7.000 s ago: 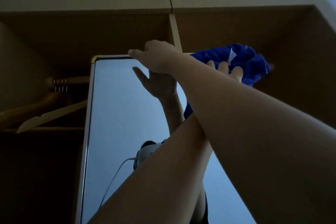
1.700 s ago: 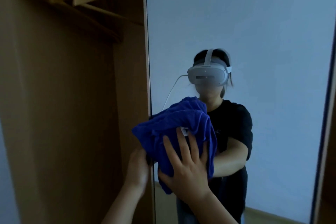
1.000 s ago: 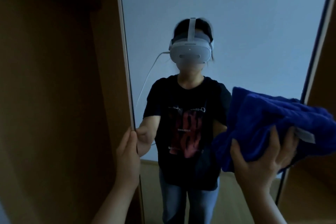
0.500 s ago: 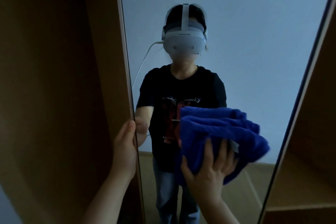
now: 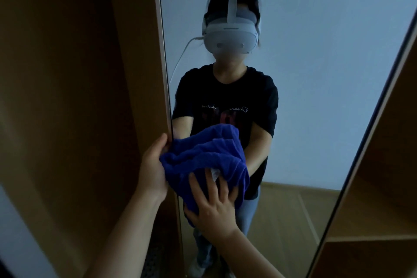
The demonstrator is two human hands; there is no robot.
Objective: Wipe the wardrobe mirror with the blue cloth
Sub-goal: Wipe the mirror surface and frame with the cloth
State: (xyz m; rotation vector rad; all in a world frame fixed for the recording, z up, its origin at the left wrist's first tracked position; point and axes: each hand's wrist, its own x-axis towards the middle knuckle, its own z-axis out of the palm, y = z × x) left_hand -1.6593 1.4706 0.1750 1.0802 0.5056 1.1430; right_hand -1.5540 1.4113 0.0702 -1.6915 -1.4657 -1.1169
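Item: bunched deep-blue terry cloth [image 5: 203,158], a pale label showing at its lower fold. Position: against the glass of the tall wardrobe mirror [image 5: 327,74], low on the pane and right beside its left edge; the cloth's left folds reach that edge.

Right hand [image 5: 212,207]: fingers spread and straight, laid flat over the lower part of the blue cloth, pressing it to the glass. The forearm enters from the bottom right corner.

Left hand [image 5: 153,171]: placed at the mirror's left edge, thumb upward along the pale frame strip [image 5: 161,52], touching the cloth's left side. The fingers pass behind the edge and the cloth; whether they curl round the edge cannot be told.

Mirror: full-length pane with a narrow light frame on both long sides, set at a tilt in this view. Reflected in it: a person in a black printed T-shirt [image 5: 228,101] and blue jeans, a white headset [image 5: 230,36] with a top strap and a white cable [image 5: 180,61] running off its side, a pale blue-grey wall and a strip of light wooden floor [image 5: 286,210].

Surroundings: brown wooden wardrobe panel [image 5: 79,74] to the left of the mirror, in dim light; wooden wardrobe shelving [image 5: 383,187] to the right.
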